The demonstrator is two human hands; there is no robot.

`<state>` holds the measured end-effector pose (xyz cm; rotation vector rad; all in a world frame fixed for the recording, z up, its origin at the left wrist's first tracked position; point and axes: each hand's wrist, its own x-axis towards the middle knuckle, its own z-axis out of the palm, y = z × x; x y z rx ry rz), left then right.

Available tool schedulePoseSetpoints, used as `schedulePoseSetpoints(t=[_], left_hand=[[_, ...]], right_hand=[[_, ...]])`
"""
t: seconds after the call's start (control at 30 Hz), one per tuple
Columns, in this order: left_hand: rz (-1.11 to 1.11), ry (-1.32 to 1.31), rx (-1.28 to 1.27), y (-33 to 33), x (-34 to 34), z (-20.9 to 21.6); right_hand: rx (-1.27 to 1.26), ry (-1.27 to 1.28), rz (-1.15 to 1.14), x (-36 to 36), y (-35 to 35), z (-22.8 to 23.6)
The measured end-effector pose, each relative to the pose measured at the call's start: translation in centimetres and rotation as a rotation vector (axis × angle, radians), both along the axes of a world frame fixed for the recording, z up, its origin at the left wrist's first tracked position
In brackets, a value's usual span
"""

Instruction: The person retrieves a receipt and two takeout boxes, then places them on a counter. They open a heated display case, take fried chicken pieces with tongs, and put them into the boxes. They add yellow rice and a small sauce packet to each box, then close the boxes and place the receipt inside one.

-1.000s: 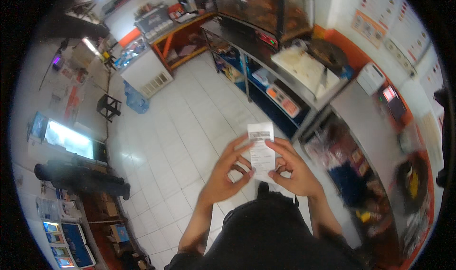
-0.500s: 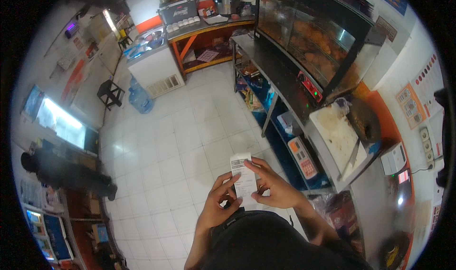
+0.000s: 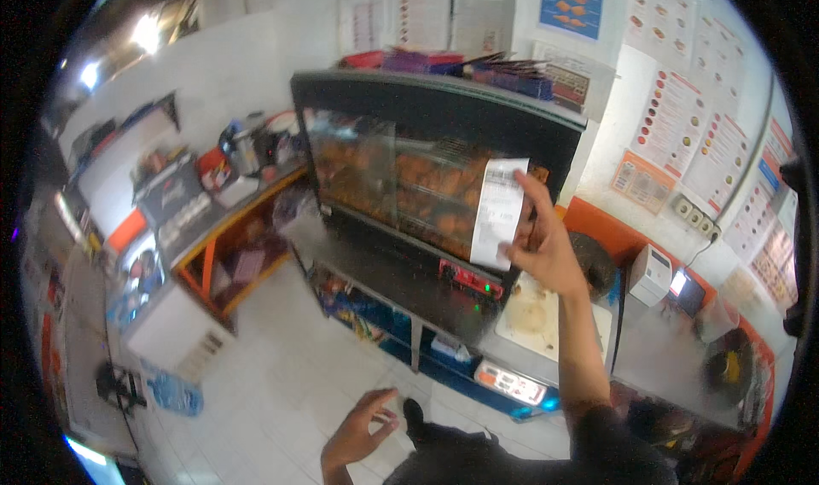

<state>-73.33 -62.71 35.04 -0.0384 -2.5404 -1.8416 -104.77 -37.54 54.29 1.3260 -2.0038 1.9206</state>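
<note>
Receipt [image 3: 495, 220] before display case [image 3: 409, 110], food [image 3: 422, 178] inside, jug [image 3: 177, 394] on floor [image 3: 281, 383] left

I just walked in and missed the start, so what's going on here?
A person's right hand holds up a white paper slip by its right edge, in front of a glass-fronted cabinet with browned food inside. The left hand is lower down, apparently empty, its fingers loosely curled above the tiled floor.
</note>
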Motion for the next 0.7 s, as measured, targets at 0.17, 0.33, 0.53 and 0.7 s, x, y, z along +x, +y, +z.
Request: schedulePoseSetpoints(t=[0.17,0.33,0.53,0.7], left_hand=[[-0.061,-0.181,-0.084,-8.4,-6.4,-2.5],[0.044,-0.234,-0.110,-15.8,-10.3,-5.5],[0.048,-0.120,-0.141,-25.4,-14.4,-12.3],[-0.104,-0.070,-0.137,-31.2,-21.8,-14.8]], right_hand=[[-0.055,0.109,-0.194,-10.1,-2.5,4.8],[-0.008,0.116,-0.363,-15.7,-4.4,5.7],[0.045,0.141,-0.529,-17.3,-7.2,5.6],[0.418,0.256,-1.048,-16.3,-9.7,7.5]])
